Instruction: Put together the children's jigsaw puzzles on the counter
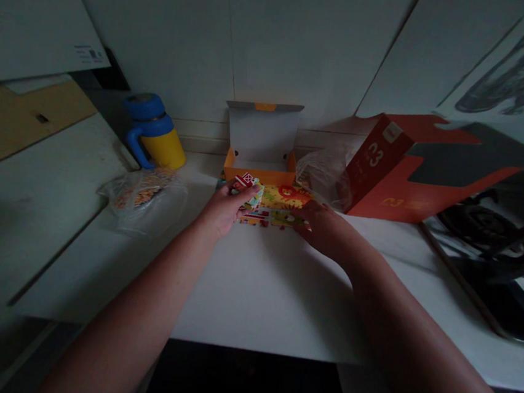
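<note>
Both of my hands are out in front of me on the white counter (252, 294), meeting at a small spread of colourful puzzle pieces (284, 206) that lies straight ahead, just in front of the open orange box (258, 174). My left hand (226, 208) is curled around a few loose pieces (248, 189), thumb on top and fingers underneath, holding them tilted up off the surface at the left end of the spread. My right hand (326, 227) lies flat and palm down, fingers together and pointing left, with the fingertips resting on the near right edge of the joined pieces (whether they press or only touch, I cannot tell in this dim light). The spread runs with its long side left to right, across my line of reach, so it sits between the two hands; the right hand is already on it, while the left hangs just above its left end. Off to my left lies a clear bag (144, 197) with more pieces inside, and behind it a blue and yellow mug (157, 131). To the right, a large red carton (413, 168) lies beside a crumpled plastic wrapper (322, 171).
</note>
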`<state>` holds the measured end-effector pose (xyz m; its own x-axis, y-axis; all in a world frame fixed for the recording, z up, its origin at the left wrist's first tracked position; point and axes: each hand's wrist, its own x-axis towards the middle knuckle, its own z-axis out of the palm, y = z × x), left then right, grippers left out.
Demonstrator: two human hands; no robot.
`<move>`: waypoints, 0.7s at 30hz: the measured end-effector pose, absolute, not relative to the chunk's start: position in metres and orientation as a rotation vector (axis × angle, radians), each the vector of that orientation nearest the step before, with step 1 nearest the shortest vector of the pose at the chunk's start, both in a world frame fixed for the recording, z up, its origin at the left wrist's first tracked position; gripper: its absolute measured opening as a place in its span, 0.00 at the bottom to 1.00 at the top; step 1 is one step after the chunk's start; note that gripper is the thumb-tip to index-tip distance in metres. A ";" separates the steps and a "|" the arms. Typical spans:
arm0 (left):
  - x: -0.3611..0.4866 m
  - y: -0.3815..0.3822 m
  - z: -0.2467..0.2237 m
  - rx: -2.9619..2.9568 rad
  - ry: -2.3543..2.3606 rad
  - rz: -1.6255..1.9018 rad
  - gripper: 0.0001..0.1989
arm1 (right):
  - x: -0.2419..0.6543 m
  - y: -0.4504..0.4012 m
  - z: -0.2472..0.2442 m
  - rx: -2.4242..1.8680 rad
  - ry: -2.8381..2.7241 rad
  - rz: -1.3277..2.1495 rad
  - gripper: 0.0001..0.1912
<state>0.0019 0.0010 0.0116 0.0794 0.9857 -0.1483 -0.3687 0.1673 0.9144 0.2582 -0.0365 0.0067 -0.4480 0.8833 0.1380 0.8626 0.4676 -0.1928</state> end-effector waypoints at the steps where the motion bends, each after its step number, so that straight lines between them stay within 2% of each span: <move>1: 0.003 0.001 0.011 0.843 0.962 1.210 0.26 | 0.256 -0.037 0.008 -1.476 -2.456 0.148 0.19; 9: 0.013 -0.007 -0.001 1.001 0.986 1.104 0.30 | 0.222 -0.052 0.020 -1.121 -1.979 0.476 0.24; 15: 0.017 -0.012 -0.007 1.145 0.907 1.041 0.28 | 0.218 -0.048 0.011 -1.179 -1.827 0.606 0.15; 21: 0.016 -0.010 -0.011 1.193 0.871 1.048 0.32 | 0.219 -0.046 0.010 -1.267 -1.664 0.872 0.17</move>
